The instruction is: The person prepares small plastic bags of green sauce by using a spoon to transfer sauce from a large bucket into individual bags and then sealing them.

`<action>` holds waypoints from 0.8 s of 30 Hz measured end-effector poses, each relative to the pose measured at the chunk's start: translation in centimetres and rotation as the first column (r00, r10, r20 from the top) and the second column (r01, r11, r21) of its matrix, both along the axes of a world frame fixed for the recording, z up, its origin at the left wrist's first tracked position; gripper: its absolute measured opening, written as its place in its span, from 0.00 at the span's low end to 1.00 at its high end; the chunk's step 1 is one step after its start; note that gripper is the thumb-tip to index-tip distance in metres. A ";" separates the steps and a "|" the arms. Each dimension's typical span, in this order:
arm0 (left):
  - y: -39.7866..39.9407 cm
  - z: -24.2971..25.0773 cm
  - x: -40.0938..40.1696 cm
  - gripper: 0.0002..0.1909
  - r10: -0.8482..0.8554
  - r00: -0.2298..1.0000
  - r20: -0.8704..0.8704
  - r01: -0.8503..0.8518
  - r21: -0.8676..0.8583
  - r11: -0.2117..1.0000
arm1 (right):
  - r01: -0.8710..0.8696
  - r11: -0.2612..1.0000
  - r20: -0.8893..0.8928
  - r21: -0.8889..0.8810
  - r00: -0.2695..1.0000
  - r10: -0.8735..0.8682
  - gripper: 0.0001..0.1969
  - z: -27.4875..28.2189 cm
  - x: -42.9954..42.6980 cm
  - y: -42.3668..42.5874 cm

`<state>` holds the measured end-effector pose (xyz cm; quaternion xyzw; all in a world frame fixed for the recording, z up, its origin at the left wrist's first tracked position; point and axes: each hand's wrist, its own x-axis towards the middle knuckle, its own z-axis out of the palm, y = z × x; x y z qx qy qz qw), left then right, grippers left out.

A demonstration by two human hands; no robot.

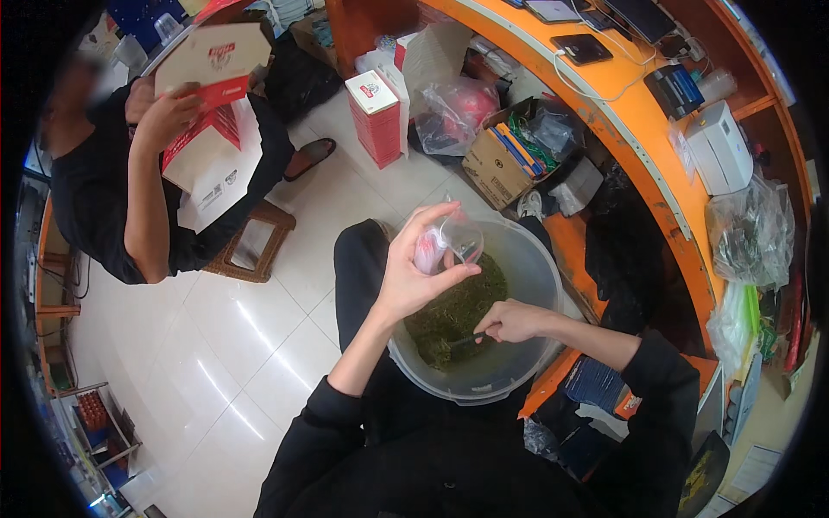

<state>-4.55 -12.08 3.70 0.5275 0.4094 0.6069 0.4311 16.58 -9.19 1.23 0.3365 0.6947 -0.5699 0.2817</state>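
My left hand (424, 259) holds a clear plastic cup (464, 237) tilted above a large translucent plastic tub (511, 379). A small white and red bag (429, 251) is at the cup's mouth side, against my palm; how the two join is unclear. Inside the tub, which stands between my legs, lies a heap of green-brown loose material like dried herb or moss (463, 304). Over the tub's right side, my right hand (508, 322) grips a dark handle (461, 341), whose far end is in the green material and partly hidden.
At the upper left sits another person (139, 149) holding red and white cardboard. Beyond the tub stand a stack of red boxes (375, 123) and an open cardboard box (495, 168). An orange counter (654, 168) curves along the right. A wicker stool (272, 249) is left.
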 end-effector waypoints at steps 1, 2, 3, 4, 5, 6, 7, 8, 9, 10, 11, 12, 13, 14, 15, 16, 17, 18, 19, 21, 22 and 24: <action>0.0 0.0 0.0 0.37 0.003 1.000 0.000 -0.003 0.003 1.000 | 0.019 0.999 -0.017 0.042 1.000 -0.018 0.17 0.0 0.0 -0.2; 0.0 0.0 0.0 0.37 0.005 1.000 0.000 -0.005 0.005 1.000 | 0.019 0.999 -0.018 0.041 1.000 -0.018 0.17 0.1 0.1 -0.2; -0.1 0.0 0.0 0.37 -0.003 1.000 0.018 0.004 -0.045 0.999 | -0.005 0.998 -0.019 0.059 1.000 0.006 0.16 0.2 0.1 -0.3; -0.1 0.0 0.0 0.38 -0.009 0.999 0.036 0.013 -0.096 0.995 | -0.028 0.997 -0.020 0.077 0.999 0.030 0.14 0.2 0.2 -0.3; -0.1 0.0 0.0 0.38 -0.009 0.999 0.035 0.012 -0.097 0.995 | -0.029 0.997 -0.021 0.076 0.999 0.030 0.14 0.2 0.3 -0.3; 0.0 0.0 -0.1 0.38 0.000 1.000 -0.010 -0.001 -0.060 0.998 | -0.043 0.997 -0.024 0.061 0.999 0.045 0.14 0.1 0.4 -0.2; 0.1 0.0 0.0 0.37 0.010 0.998 -0.055 -0.012 -0.023 1.000 | -0.058 0.997 -0.027 0.045 0.998 0.059 0.14 0.1 0.5 -0.1; 0.1 0.1 0.1 0.37 0.010 0.998 -0.055 -0.011 -0.021 1.000 | -0.057 0.997 -0.027 0.047 0.998 0.058 0.14 0.2 0.7 0.0; 0.1 0.1 0.2 0.37 0.018 1.000 -0.024 -0.019 -0.034 0.999 | -0.032 0.998 -0.071 0.048 0.997 0.035 0.15 0.6 0.8 0.2; 0.1 0.2 0.3 0.36 0.026 1.000 0.008 -0.025 -0.047 0.999 | -0.006 0.999 -0.115 0.047 0.993 0.011 0.15 1.1 0.8 0.5; 0.1 0.1 0.4 0.36 0.027 1.000 0.008 -0.027 -0.041 0.999 | -0.007 0.999 -0.115 0.054 0.993 0.013 0.15 1.9 1.1 0.6; 0.1 -0.1 0.3 0.36 0.028 1.000 0.014 -0.027 -0.049 0.998 | -0.015 0.997 -0.144 0.071 0.989 0.026 0.15 3.3 1.0 1.0; 0.2 -0.2 0.2 0.36 0.028 0.999 0.020 -0.027 -0.052 0.998 | -0.023 0.996 -0.174 0.092 0.984 0.039 0.15 4.8 1.0 1.4; 0.1 -0.3 0.2 0.36 0.035 0.999 0.018 -0.035 -0.039 0.999 | -0.030 0.994 -0.176 0.104 0.983 0.048 0.15 6.4 1.2 1.6; 0.1 -0.2 0.2 0.36 0.026 1.000 0.002 -0.026 -0.060 0.998 | -0.007 0.991 -0.209 0.133 0.977 0.035 0.15 8.1 1.7 1.8; 0.0 -0.1 0.2 0.36 0.024 1.000 -0.016 -0.025 -0.083 0.996 | 0.011 0.987 -0.245 0.159 0.969 0.029 0.14 9.6 2.2 2.0; -0.1 0.0 0.2 0.36 0.033 0.999 -0.022 -0.035 -0.065 0.997 | 0.003 0.984 -0.251 0.176 0.967 0.042 0.14 10.9 2.7 2.2; 0.0 0.1 0.3 0.36 0.028 0.998 -0.060 -0.031 -0.054 0.998 | 0.099 0.979 -0.302 0.181 0.952 -0.040 0.14 12.3 3.5 2.2; 0.1 0.5 0.4 0.35 0.023 0.995 -0.098 -0.027 -0.045 0.999 | 0.193 0.965 -0.355 0.178 0.927 -0.120 0.14 13.4 4.3 2.1; -0.1 1.1 0.5 0.34 0.012 0.989 -0.146 -0.023 -0.080 0.997 | 0.303 0.931 -0.389 0.202 0.898 -0.208 0.14 15.3 5.6 1.7; -0.1 0.9 0.4 0.34 0.034 0.954 -0.296 -0.037 -0.004 0.999 | 0.405 0.891 -0.421 0.203 0.858 -0.294 0.14 15.8 6.2 1.5; -0.3 1.3 0.6 0.34 0.035 0.908 -0.417 -0.022 0.034 0.999 | 0.455 0.861 -0.392 0.230 0.853 -0.346 0.14 16.2 7.2 1.3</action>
